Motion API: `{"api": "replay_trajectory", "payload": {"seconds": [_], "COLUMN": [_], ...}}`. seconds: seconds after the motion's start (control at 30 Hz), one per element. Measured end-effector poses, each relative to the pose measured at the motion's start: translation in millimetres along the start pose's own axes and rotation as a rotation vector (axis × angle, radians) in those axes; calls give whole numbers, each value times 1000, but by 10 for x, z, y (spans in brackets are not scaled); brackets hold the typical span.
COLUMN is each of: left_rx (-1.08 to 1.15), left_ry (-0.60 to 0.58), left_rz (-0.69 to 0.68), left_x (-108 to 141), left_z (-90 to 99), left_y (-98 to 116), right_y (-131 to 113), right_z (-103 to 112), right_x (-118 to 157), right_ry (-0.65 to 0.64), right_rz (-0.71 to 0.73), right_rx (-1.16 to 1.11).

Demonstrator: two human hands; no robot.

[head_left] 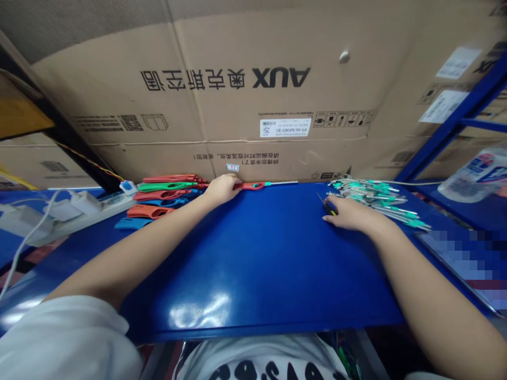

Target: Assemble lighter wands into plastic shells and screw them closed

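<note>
At the back of the blue table, my left hand is closed on a red stick lighter. Its teal collar and thin metal rod point to the right along the cardboard. Left of that hand lies a stack of hollow lighter handles in red, green, orange and blue. My right hand grips a small black-and-yellow screwdriver, its thin shaft aimed up and left. Just beyond the right hand is a heap of metal lighter rods with teal parts. My fingers partly hide both held things.
A large cardboard box stands as a wall behind the blue table. White power strip and plugs sit at the left. On the right are a blue metal frame, a plastic bottle and a flat, pixelated item.
</note>
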State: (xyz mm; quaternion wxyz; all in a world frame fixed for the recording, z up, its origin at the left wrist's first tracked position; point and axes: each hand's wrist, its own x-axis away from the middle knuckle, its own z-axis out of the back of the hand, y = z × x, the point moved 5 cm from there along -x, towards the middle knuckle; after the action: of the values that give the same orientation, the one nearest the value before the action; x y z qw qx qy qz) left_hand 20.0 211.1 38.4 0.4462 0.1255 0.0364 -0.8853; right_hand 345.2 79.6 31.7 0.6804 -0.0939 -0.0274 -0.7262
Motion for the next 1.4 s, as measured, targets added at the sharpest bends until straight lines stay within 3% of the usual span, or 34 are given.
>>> {"api": "replay_trajectory", "payload": {"seconds": [0.13,0.27,0.37,0.47,0.57,0.67,0.8,0.97,1.17,1.3,1.4], "left_rx": [-4,-32,-79,-113,-161,-190,-195,-186,-213,-253,-258], "left_ry": [68,126,109,-39,-82,-158,-233,-253,-158,-37,48], "left_rz": [53,161,296,460,545,577,574,526,490,429,277], "left_x": [75,241,427,633,789,869,890,865,877,867,842], "left_z": [172,482,776,1013,1180,1153,989,889,981,1127,1165], "left_y": [40,-22,-224,-516,-734,-839,-886,-913,-886,-700,-292], "right_y": [72,180,244,251,218,149,-16,-186,-273,-339,-488], "right_z": [7,22,26,21,55,89,78,50,75,159,239], "right_x": [-19,-42,-56,-61,-75,-102,-119,-72,-21,52,196], "right_ry": [-5,18,29,21,127,312,476,494,539,609,656], "right_rz": [-5,-32,-45,-60,-102,-92,94,220,283,332,463], "right_rx": [1,22,20,29,67,57,-1,-117,-182,-206,-270]}}
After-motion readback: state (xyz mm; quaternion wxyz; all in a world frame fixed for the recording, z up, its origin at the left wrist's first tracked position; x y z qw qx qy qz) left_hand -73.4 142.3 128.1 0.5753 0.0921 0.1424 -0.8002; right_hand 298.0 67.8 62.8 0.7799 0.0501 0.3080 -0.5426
